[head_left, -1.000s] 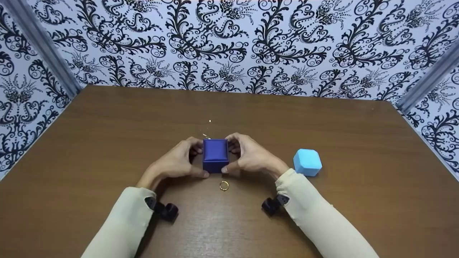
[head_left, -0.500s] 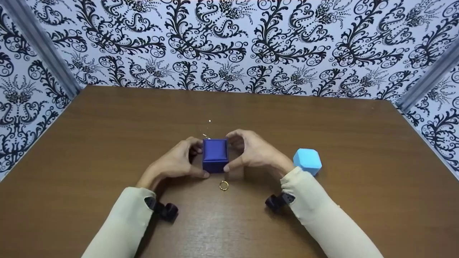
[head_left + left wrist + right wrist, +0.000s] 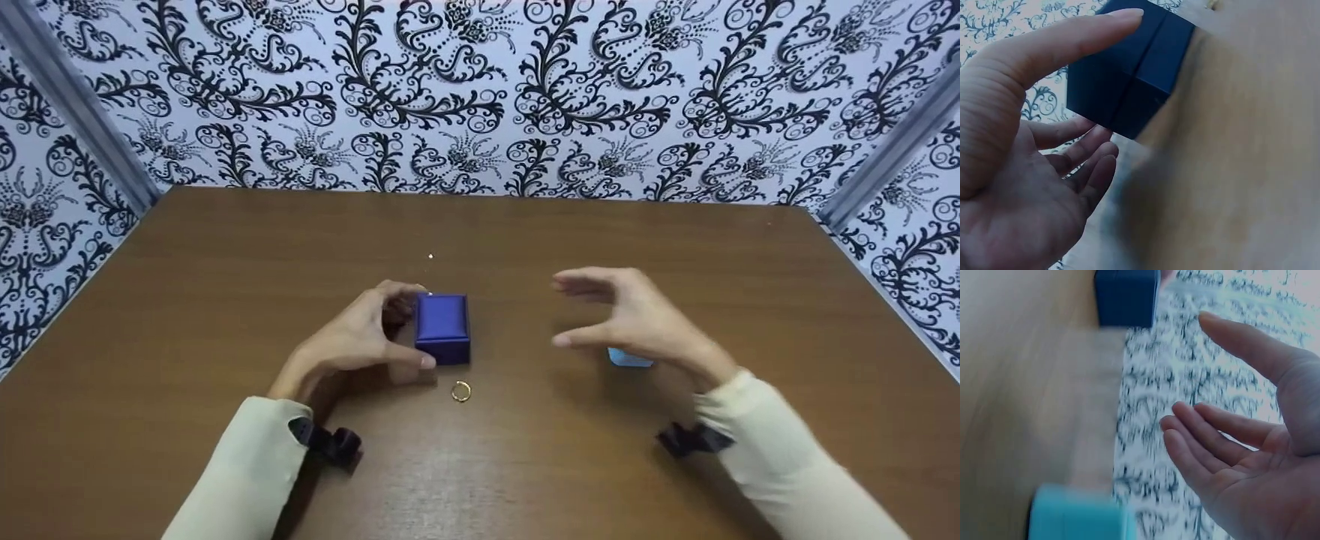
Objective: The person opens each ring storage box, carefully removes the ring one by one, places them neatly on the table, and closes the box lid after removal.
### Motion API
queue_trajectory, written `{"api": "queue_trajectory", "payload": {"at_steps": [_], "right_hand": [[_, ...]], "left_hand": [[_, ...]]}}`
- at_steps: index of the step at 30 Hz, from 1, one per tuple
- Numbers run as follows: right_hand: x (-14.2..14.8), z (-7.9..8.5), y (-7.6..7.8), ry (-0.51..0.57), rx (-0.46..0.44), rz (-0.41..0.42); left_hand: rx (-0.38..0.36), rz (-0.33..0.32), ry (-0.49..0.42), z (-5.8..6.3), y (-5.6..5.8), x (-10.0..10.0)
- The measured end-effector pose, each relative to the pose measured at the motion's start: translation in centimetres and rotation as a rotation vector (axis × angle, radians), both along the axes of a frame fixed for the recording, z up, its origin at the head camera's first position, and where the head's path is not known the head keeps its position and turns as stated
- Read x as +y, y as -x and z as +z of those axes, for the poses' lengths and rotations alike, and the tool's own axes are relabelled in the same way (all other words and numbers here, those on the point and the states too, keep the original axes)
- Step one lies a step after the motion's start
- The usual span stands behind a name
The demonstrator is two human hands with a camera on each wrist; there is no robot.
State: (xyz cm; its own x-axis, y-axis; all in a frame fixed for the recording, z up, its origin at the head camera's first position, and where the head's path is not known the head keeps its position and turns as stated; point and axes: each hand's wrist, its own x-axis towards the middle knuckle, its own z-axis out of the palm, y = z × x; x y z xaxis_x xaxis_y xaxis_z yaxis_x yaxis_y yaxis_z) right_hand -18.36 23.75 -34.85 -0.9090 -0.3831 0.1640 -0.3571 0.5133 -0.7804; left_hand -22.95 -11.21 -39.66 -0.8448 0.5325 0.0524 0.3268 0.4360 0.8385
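A dark blue, square-sided jewellery box [image 3: 442, 319] stands with its lid closed on the table. My left hand [image 3: 349, 330] is at its left side, thumb by the front left corner and fingers behind; in the left wrist view those fingers [image 3: 1092, 152] are loosely bent, not wrapped round the box [image 3: 1129, 67]. In front of the box lies a gold ring [image 3: 461, 391]. Well to the right, my right hand [image 3: 637, 319] is spread, holding nothing. It mostly hides a light blue box [image 3: 630, 358] in the head view; the right wrist view shows this box [image 3: 1081, 517] blurred.
Behind the blue box a small shiny bit [image 3: 430, 256] and a thin gold piece lie on the brown wooden table [image 3: 262, 247]. Patterned black-and-white walls [image 3: 465, 97] border its back and sides. Each wrist wears a small black camera [image 3: 341, 448].
My right hand has left the blue box's right side and moved right, over the light blue box. My left hand stays by the blue box. The head view has shifted slightly.
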Motion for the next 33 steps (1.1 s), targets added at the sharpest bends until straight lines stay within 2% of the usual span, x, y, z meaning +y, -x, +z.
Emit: {"api": "queue_trajectory", "payload": {"at_steps": [6,10,13,20,25,29,33], "right_hand": [[4.5,-0.2,-1.4,0.055,0.002,-0.117],[6.7,-0.7,-2.2,0.043,0.016,-0.142],[8.0,-1.4,-2.7,0.036,0.006,-0.142],[10.1,-2.9,-3.1,0.039,-0.059,-0.136],[10.7,-3.4,-2.9,0.021,-0.112,-0.125],[10.6,-3.8,-2.5,-0.011,-0.152,-0.11],[10.5,-4.3,-2.1,-0.042,-0.155,-0.091]], "left_hand": [[0.083,0.021,-0.029,2.2,-0.5,-0.1],[0.157,0.003,-0.099,3.5,-0.8,0.7],[0.199,-0.023,-0.164,4.0,-0.9,1.8],[0.249,-0.084,-0.239,4.1,-1.4,6.1],[0.287,-0.149,-0.24,3.8,-2.0,9.7],[0.269,-0.18,-0.207,3.3,-2.6,12.3],[0.238,-0.189,-0.183,2.9,-2.7,14.6]]}}
